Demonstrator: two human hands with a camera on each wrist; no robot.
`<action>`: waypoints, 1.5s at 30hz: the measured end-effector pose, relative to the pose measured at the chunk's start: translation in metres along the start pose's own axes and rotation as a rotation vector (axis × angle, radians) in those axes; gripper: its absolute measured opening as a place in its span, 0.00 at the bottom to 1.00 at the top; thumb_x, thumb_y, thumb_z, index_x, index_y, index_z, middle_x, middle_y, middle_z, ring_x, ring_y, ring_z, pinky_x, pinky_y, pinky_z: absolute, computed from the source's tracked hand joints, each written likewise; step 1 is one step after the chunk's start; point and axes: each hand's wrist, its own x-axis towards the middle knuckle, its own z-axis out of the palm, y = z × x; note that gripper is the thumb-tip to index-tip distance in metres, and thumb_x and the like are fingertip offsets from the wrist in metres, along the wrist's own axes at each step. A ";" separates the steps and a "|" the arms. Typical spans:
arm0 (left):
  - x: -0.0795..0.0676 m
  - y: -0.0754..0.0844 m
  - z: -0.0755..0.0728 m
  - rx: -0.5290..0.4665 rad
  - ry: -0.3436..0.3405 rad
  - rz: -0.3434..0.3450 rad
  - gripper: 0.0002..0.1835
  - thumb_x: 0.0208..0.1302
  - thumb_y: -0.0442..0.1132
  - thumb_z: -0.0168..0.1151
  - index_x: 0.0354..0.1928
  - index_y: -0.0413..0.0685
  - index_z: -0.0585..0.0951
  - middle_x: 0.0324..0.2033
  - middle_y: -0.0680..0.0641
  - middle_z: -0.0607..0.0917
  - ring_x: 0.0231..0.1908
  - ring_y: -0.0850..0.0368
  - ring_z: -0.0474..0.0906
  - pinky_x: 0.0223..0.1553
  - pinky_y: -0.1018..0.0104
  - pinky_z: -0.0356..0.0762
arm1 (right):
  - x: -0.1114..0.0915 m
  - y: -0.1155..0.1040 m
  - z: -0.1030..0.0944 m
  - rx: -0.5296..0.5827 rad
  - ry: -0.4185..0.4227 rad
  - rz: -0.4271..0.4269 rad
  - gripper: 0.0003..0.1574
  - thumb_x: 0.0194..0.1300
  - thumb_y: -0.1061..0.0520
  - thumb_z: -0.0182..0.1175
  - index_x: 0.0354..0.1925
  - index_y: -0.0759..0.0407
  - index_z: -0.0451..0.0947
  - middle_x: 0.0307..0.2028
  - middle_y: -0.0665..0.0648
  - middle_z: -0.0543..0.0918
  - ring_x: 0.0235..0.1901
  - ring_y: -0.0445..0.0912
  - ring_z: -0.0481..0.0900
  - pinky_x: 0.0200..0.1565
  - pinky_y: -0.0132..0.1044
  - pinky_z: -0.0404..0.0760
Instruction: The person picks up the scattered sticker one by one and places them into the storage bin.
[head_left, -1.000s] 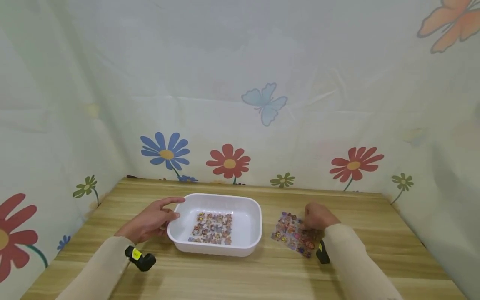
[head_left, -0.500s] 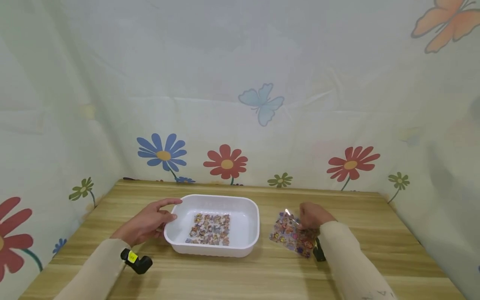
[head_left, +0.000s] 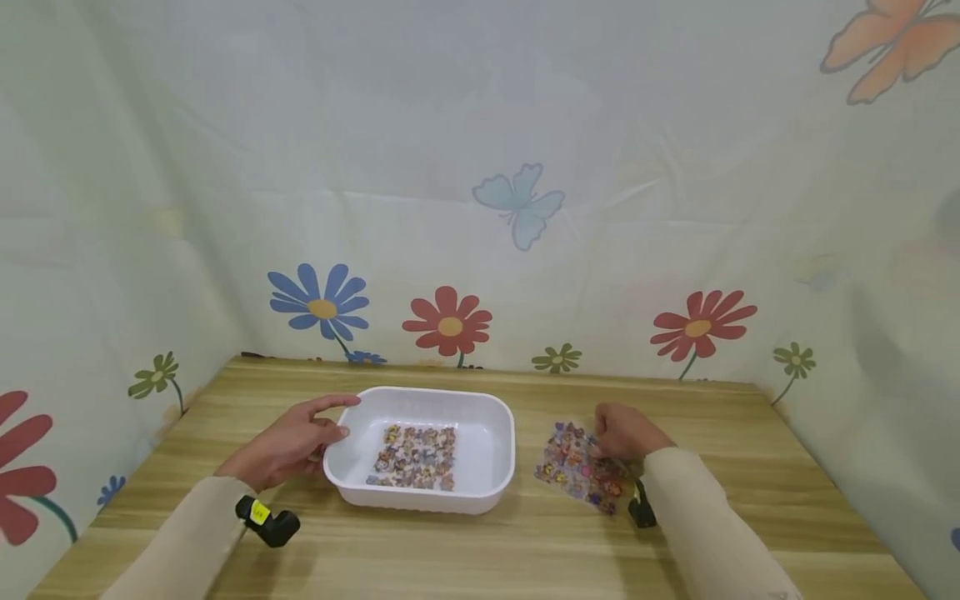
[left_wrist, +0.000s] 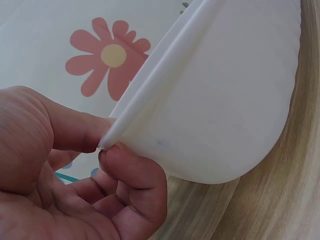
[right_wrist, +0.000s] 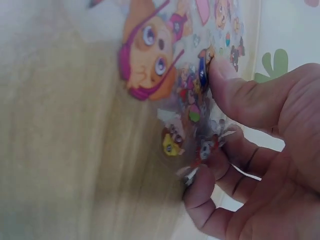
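Observation:
My left hand (head_left: 288, 440) pinches the left rim of a white plastic tray (head_left: 491, 479). In the left wrist view the thumb lies over the rim and the curled index finger (left_wrist: 135, 167) sits beneath it. Inside the tray a sticker sheet (head_left: 414, 457) with small cartoon figures lies flat on the bottom. To the right of the tray, my right hand (head_left: 628, 432) pinches the edge of a clear sticker sheet (head_left: 573, 462). Cartoon puppy stickers (right_wrist: 150, 55) show large on it in the right wrist view, with thumb and fingers gripping its crumpled edge.
Tray and right-hand sheet are both at the wood-grain table (head_left: 450, 554). Behind the table hangs a pale cloth wall (head_left: 420, 167) printed with flowers and butterflies, and similar cloth closes off both sides. A small black camera (head_left: 270, 523) is strapped at the left wrist.
The view has shifted slightly, so everything sits a little further left. The right-hand sticker sheet caught a bright glint half a second ago that is gone now. Both hands keep their hold.

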 end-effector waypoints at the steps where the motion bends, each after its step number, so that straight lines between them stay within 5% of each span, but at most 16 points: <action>1: 0.000 0.000 0.000 -0.001 -0.001 0.001 0.32 0.76 0.35 0.58 0.78 0.52 0.65 0.53 0.37 0.81 0.37 0.49 0.79 0.33 0.61 0.78 | 0.000 0.000 0.000 0.002 0.002 0.003 0.14 0.61 0.62 0.72 0.34 0.59 0.74 0.31 0.56 0.78 0.31 0.49 0.75 0.32 0.38 0.74; 5: 0.000 0.001 0.000 0.009 0.006 -0.004 0.31 0.76 0.35 0.58 0.78 0.52 0.65 0.54 0.36 0.81 0.38 0.49 0.79 0.33 0.61 0.80 | 0.001 0.001 0.002 0.018 0.017 0.020 0.13 0.62 0.62 0.72 0.37 0.59 0.75 0.34 0.56 0.80 0.34 0.49 0.76 0.35 0.40 0.77; 12: 0.002 0.000 0.000 0.005 0.009 -0.013 0.32 0.76 0.36 0.59 0.78 0.54 0.66 0.54 0.37 0.80 0.39 0.49 0.79 0.34 0.61 0.81 | 0.000 0.002 0.001 0.047 0.076 -0.099 0.06 0.61 0.66 0.66 0.38 0.63 0.81 0.33 0.56 0.82 0.33 0.47 0.77 0.34 0.39 0.78; 18: 0.002 0.000 -0.001 0.008 0.017 -0.012 0.31 0.76 0.36 0.59 0.78 0.54 0.65 0.57 0.35 0.80 0.41 0.48 0.80 0.36 0.60 0.83 | 0.002 0.008 -0.006 0.121 0.090 -0.127 0.21 0.65 0.66 0.63 0.56 0.65 0.81 0.38 0.59 0.85 0.35 0.47 0.81 0.36 0.40 0.83; 28: 0.002 -0.001 0.000 0.014 0.038 -0.022 0.31 0.76 0.35 0.59 0.77 0.55 0.66 0.56 0.35 0.80 0.42 0.48 0.80 0.36 0.60 0.83 | 0.004 0.009 -0.019 0.158 0.140 -0.250 0.18 0.69 0.69 0.59 0.54 0.67 0.86 0.44 0.64 0.90 0.39 0.47 0.86 0.37 0.38 0.83; 45: 0.003 -0.003 0.001 0.023 0.034 -0.015 0.31 0.76 0.36 0.59 0.77 0.55 0.67 0.56 0.35 0.80 0.42 0.48 0.81 0.36 0.59 0.85 | -0.005 -0.007 -0.047 0.218 0.083 -0.215 0.18 0.69 0.69 0.58 0.54 0.66 0.86 0.40 0.61 0.89 0.28 0.45 0.77 0.31 0.36 0.78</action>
